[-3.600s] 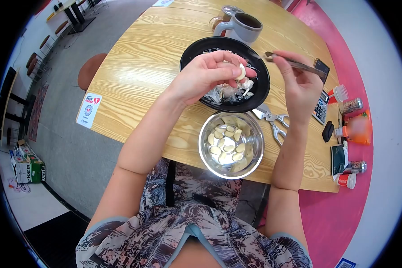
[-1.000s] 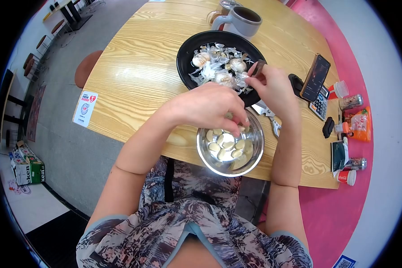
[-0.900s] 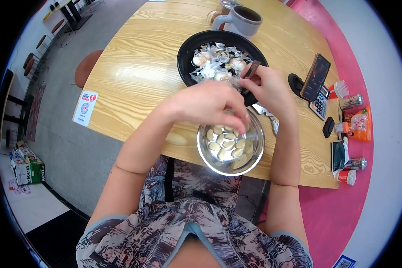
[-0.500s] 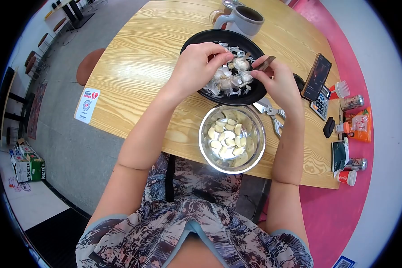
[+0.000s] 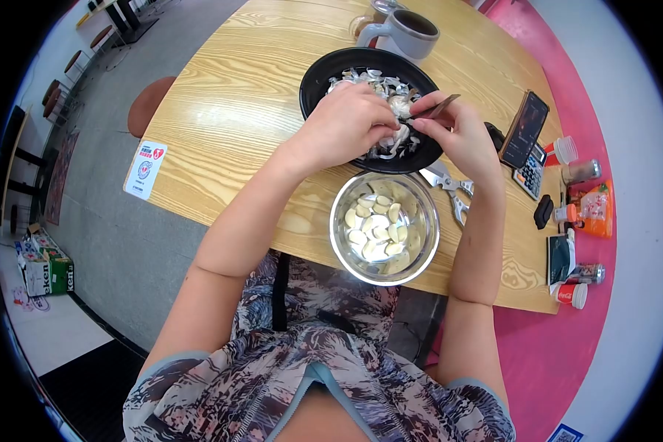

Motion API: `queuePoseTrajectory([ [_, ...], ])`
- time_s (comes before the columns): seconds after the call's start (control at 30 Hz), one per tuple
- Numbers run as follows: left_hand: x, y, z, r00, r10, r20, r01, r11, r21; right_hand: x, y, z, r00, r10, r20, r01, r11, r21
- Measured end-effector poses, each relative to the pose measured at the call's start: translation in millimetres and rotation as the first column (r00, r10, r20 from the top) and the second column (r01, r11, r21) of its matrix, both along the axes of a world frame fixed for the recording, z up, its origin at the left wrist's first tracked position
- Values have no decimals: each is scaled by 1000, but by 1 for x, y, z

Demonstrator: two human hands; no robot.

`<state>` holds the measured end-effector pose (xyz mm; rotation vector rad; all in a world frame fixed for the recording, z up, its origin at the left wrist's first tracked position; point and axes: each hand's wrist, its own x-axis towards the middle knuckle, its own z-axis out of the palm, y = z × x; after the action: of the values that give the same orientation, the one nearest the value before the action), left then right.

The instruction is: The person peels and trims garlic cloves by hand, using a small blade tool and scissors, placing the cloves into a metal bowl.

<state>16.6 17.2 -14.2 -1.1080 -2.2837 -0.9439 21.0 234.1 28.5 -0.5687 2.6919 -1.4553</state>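
A black bowl [image 5: 313, 74] holds garlic bulbs [image 5: 400, 105] and many loose papery skins. Over its near left part my left hand [image 5: 346, 124] is closed, fingertips pinched together close to my right fingertips; whatever they grip is hidden. My right hand [image 5: 457, 136], at the bowl's right rim, is closed on a small knife [image 5: 443, 105], its thin flat end sticking up past the fingers. Just below, nearer to me, stands a steel bowl [image 5: 339, 247] with several peeled garlic cloves [image 5: 379, 221] on its bottom.
Scissors [image 5: 453, 188] lie right of the steel bowl. Behind the black bowl stands a grey mug [image 5: 411, 37] beside a glass jar [image 5: 361, 28]. To the right are a propped phone [image 5: 524, 129], a calculator [image 5: 530, 173], paper cups, cans and an orange packet [image 5: 595, 210].
My left hand has moved right and slightly toward me, its fingertips now close to my right hand's. The right hand stays nearly in place with the knife.
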Motion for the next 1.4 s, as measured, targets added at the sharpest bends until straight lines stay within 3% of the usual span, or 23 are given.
queuePoseTrajectory([
  [0.13, 5, -2, 3, 997, 61, 51, -55, 991, -120, 3, -5, 4, 999, -28, -25, 28, 1000, 10],
  [0.33, 4, -4, 4, 988, 153, 13, -150, 980, -128, 1, -12, 0, 950, -28, -311, 74, 988, 136],
  [0.4, 5, -5, 5, 986, 165, 17, -162, 979, -127, -2, -13, -7, 918, 49, -394, 34, 979, 200],
  [0.43, 5, -5, 5, 983, 180, 21, -176, 976, -129, -1, -13, -7, 917, 49, -395, 34, 979, 201],
  [0.5, 5, -5, 5, 980, 198, 22, -192, 970, -147, 3, -14, -7, 904, 153, -400, 71, 868, 491],
  [0.53, 5, -5, 5, 977, 214, 24, -207, 964, -167, 4, -15, -9, 902, 161, -401, 85, 843, 532],
  [0.67, -1, -2, 0, 971, 237, 29, -224, 946, -233, 5, -20, -14, 953, 172, -249, 17, 792, 610],
  [0.77, -10, 3, 3, 966, 259, 22, -236, 909, -344, 9, -24, -12, 956, 134, -260, 68, 764, 641],
  [0.87, -27, 10, 13, 964, 263, 18, -203, 784, -586, 0, -20, -20, 951, 49, -305, 152, 786, 600],
  [0.97, -35, 16, 20, 956, 292, -26, -258, 796, -548, 3, -19, -21, 900, 96, -426, 218, 745, 630],
  [1.0, -33, 17, 21, 954, 295, -52, -286, 846, -449, 4, -19, -19, 898, 87, -432, 229, 746, 626],
  [1.03, -30, 15, 21, 958, 282, -58, -278, 848, -451, 5, -20, -17, 917, 89, -389, 219, 704, 676],
  [1.13, -20, 9, 17, 955, 289, -61, -296, 930, -218, 7, -22, -15, 941, 72, -332, 212, 640, 739],
  [1.27, -23, 0, 21, 945, 324, 38, -298, 906, -300, 3, -27, -18, 943, 51, -328, 235, 595, 769],
  [1.4, -30, -5, 14, 950, 311, 2, -291, 890, -350, -4, -30, -18, 958, 29, -284, 207, 613, 762],
])
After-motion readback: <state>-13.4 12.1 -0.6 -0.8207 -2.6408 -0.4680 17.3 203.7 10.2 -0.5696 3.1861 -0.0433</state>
